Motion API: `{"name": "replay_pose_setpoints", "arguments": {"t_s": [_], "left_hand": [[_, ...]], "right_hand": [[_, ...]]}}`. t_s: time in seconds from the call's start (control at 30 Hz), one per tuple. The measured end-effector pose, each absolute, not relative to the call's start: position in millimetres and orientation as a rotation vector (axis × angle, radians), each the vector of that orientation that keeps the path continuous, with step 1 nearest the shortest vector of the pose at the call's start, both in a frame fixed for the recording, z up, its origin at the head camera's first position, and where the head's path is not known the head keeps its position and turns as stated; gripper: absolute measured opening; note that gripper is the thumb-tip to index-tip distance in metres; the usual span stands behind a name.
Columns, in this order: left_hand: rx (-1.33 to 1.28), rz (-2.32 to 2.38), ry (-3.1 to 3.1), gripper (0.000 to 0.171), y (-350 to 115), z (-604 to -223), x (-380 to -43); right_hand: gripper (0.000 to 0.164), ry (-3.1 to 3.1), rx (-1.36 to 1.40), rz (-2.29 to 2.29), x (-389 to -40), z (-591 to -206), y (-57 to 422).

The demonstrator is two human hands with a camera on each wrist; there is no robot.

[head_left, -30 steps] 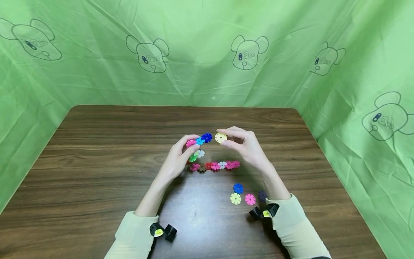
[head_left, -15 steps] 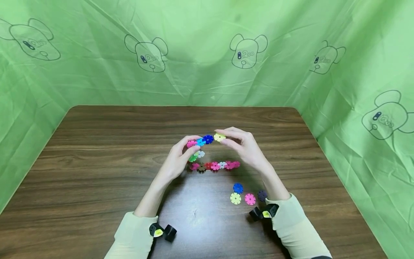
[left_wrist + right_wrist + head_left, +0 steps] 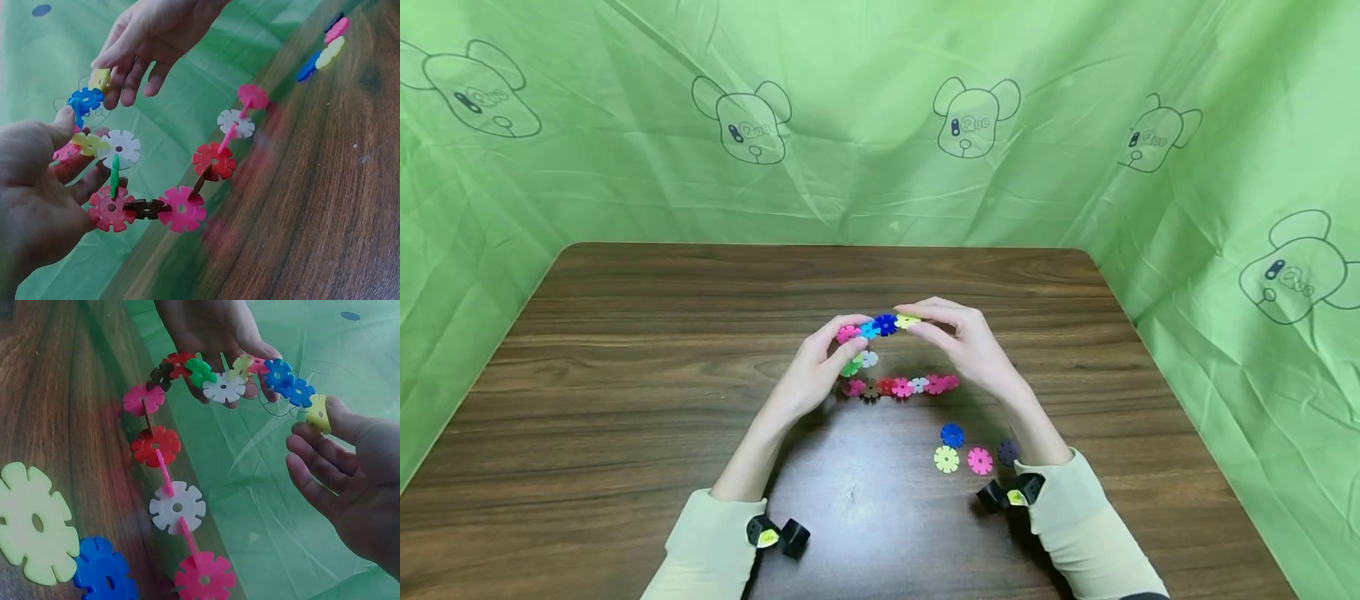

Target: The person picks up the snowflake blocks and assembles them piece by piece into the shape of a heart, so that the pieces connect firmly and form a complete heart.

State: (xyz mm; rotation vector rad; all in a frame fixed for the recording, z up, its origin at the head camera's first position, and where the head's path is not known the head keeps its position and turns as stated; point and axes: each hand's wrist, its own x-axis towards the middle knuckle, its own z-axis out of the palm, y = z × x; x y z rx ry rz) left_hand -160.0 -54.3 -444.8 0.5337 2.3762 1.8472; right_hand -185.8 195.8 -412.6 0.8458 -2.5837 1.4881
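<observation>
My left hand [image 3: 805, 371] grips a bent chain of slotted, flower-shaped plastic discs, its thumb on a light blue disc [image 3: 869, 330] near one end. That end finishes in a dark blue disc [image 3: 885, 324]. Between thumb and fingertips, my right hand [image 3: 966, 343] pinches a yellow disc [image 3: 317, 414]. The yellow disc meets the edge of the dark blue one; how deep their slots fit cannot be seen. Below the left fingers the chain curves through a white disc [image 3: 120, 150], a green disc [image 3: 115, 177] and a brown disc [image 3: 147, 209] to a pink end disc [image 3: 205, 577].
Loose discs lie on the brown wooden table [image 3: 625, 400] near the right forearm: blue [image 3: 952, 435], yellow [image 3: 947, 459], pink [image 3: 980, 461] and dark purple [image 3: 1008, 453]. Green cloth [image 3: 865, 192] with printed bear heads hangs behind the table and along its sides.
The right hand has brought the yellow disc leftward, closing the gap to the dark blue disc. The yellow disc has also tilted flatter. The left hand has shifted slightly right with the chain.
</observation>
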Motion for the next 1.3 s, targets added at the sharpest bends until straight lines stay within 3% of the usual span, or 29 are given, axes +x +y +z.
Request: {"name": "replay_pose_setpoints", "arguments": {"t_s": [0.43,0.77,1.0,1.3], "left_hand": [[0.512,1.910,2.234,0.038,-52.4,-446.3,-162.1],[0.487,2.002,2.040,0.071,-53.8,-443.7,-161.2],[0.429,1.938,2.211,0.043,-49.7,-442.8,-159.8],[0.367,1.940,2.336,0.034,-48.5,-446.1,-160.4]], "right_hand": [[0.025,-2.553,0.822,1.491,-186.4,-415.1,190.3],[0.027,-2.557,0.798,1.511,-185.9,-416.3,188.4],[0.027,-2.540,0.807,1.519,-186.4,-417.8,185.9],[0.029,-2.553,0.801,1.499,-185.4,-416.5,184.9]]}}
